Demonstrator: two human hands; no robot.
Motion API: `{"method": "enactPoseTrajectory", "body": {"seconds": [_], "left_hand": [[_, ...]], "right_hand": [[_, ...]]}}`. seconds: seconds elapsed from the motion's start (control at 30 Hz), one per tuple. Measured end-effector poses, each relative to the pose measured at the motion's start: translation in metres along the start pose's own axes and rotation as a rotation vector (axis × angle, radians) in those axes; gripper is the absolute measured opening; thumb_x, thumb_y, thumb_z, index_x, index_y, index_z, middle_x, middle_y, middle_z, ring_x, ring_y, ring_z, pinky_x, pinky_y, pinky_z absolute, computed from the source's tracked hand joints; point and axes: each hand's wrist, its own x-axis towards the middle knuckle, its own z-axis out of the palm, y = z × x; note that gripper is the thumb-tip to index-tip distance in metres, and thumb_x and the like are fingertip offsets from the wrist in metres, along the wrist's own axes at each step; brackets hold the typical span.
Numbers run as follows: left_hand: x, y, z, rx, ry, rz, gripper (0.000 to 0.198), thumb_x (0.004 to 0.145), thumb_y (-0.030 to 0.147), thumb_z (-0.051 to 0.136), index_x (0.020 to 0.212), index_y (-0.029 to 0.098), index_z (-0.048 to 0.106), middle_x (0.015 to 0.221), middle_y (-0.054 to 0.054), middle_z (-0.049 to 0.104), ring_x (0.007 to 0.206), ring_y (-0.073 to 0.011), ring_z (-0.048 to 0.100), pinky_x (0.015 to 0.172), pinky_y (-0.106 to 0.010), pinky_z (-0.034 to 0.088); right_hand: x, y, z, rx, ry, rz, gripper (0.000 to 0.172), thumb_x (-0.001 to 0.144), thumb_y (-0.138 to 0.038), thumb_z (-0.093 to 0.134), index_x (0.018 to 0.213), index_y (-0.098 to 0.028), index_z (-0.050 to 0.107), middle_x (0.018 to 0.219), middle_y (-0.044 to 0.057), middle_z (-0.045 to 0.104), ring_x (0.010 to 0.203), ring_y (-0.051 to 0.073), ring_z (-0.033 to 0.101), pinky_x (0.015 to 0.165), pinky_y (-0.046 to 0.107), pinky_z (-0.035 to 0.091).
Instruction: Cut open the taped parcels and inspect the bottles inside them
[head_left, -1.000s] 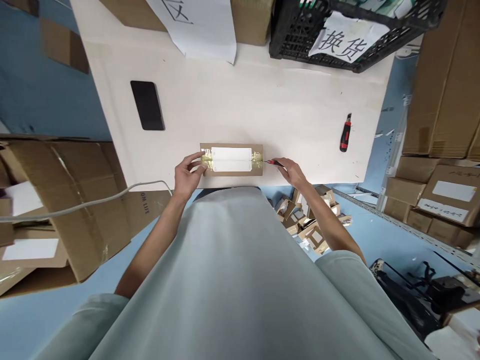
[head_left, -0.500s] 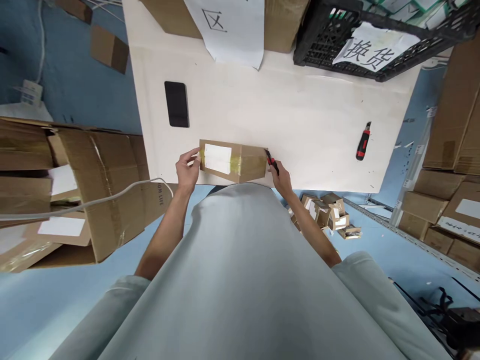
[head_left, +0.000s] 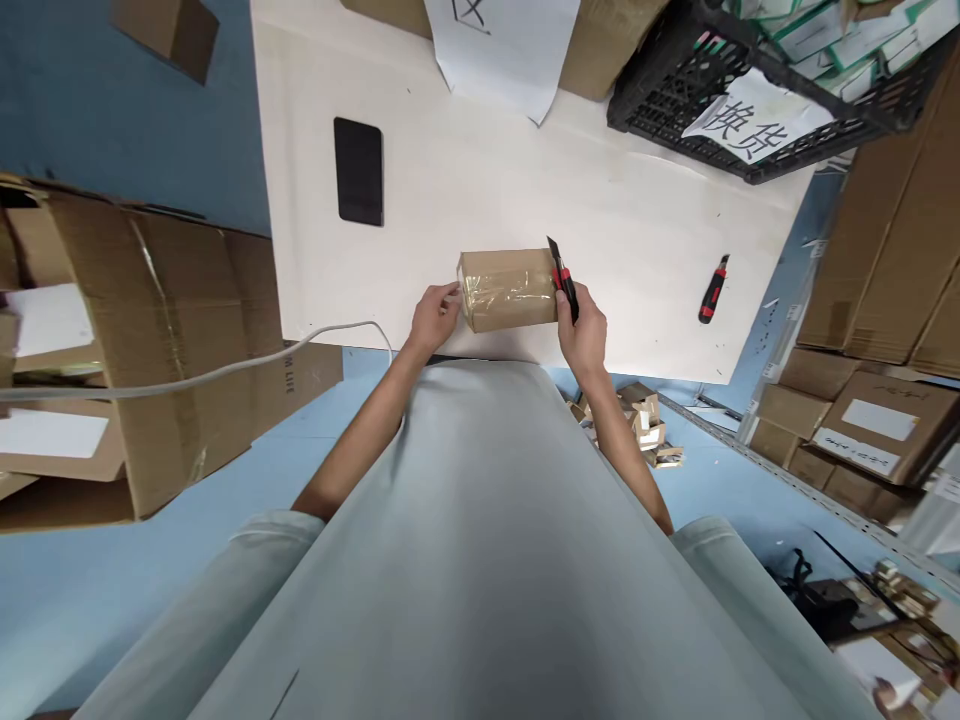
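A small cardboard box (head_left: 514,288) with shiny clear tape across its upper face is held in front of my body, over the near part of the white table (head_left: 450,190). At its left end, the fingers of my left hand (head_left: 435,320) are closed on the edge. My right hand (head_left: 585,335) grips a red and black utility knife (head_left: 564,280) by the handle, its dark blade pointing up and away from me. That hand also rests against the box's right end. Some fingers are hidden behind the box.
A black phone (head_left: 359,172) lies at the left, and a second utility knife (head_left: 714,290) at the right. Behind stands a black plastic crate (head_left: 720,110) of small packets. A large open carton (head_left: 217,350), with a white cable (head_left: 315,340) across it, is on the left. Cartons (head_left: 870,400) are stacked at right.
The box has been turned over: its white label no longer shows and a taped face is up. It and both hands sit farther right. The view has shifted a little.
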Motion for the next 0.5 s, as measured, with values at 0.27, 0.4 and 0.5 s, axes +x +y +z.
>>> {"method": "enactPoseTrajectory", "body": {"seconds": [0.27, 0.4, 0.5], "left_hand": [[0.005, 0.04, -0.037, -0.131, -0.012, 0.11, 0.038, 0.102, 0.043, 0.073, 0.133, 0.022, 0.081, 0.136, -0.011, 0.079, 0.112, -0.0239, 0.075, 0.105, -0.041, 0.064], [0.018, 0.079, -0.058, -0.172, -0.082, 0.253, 0.034, 0.1, 0.041, 0.082, 0.128, 0.023, 0.083, 0.131, -0.008, 0.077, 0.116, -0.0267, 0.076, 0.108, -0.049, 0.065], [0.03, 0.096, -0.063, -0.139, -0.165, 0.301, 0.026, 0.094, 0.036, 0.089, 0.115, 0.022, 0.086, 0.119, -0.006, 0.078, 0.106, -0.027, 0.078, 0.106, -0.053, 0.068]], "right_hand": [[-0.016, -0.028, -0.013, -0.31, -0.032, 0.04, 0.064, 0.123, -0.051, 0.023, 0.176, -0.023, 0.047, 0.147, 0.024, 0.072, 0.127, 0.04, 0.076, 0.1, 0.049, 0.064], [-0.041, -0.047, -0.014, -0.199, -0.041, 0.064, 0.066, 0.123, -0.05, 0.019, 0.181, -0.026, 0.041, 0.128, 0.016, 0.083, 0.112, 0.035, 0.082, 0.096, 0.045, 0.066], [-0.058, -0.069, -0.007, -0.136, -0.172, 0.069, 0.066, 0.123, -0.05, 0.029, 0.186, -0.03, 0.032, 0.128, 0.009, 0.086, 0.099, 0.032, 0.085, 0.092, 0.043, 0.068]]}}
